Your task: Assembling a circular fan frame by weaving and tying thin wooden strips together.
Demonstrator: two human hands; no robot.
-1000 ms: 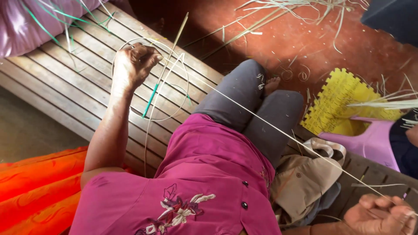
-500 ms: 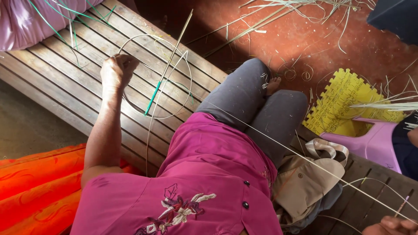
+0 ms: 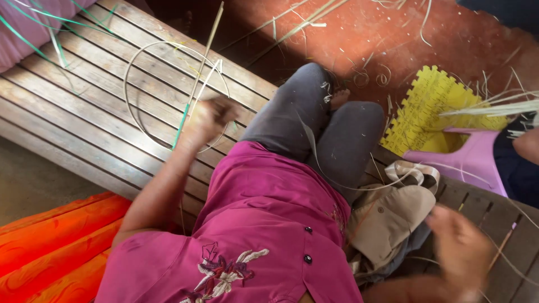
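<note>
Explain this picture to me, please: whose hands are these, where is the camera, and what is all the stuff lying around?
The camera sits on a person's head and looks down at their own lap and hands. The left hand is closed on thin pale strips, one partly green, over a slatted wooden bench; a hoop of strip lies there. The right hand, blurred, is by a beige cloth bag; whether it holds a strand is unclear. A long pale strand curves across the grey-trousered legs. A yellow woven mat lies on the red floor.

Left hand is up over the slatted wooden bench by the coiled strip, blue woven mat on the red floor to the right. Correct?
Not quite: the head view shows the woven mat is yellow, not blue. The rest holds: the left hand is over the slatted wooden bench by the coiled strip.
</note>
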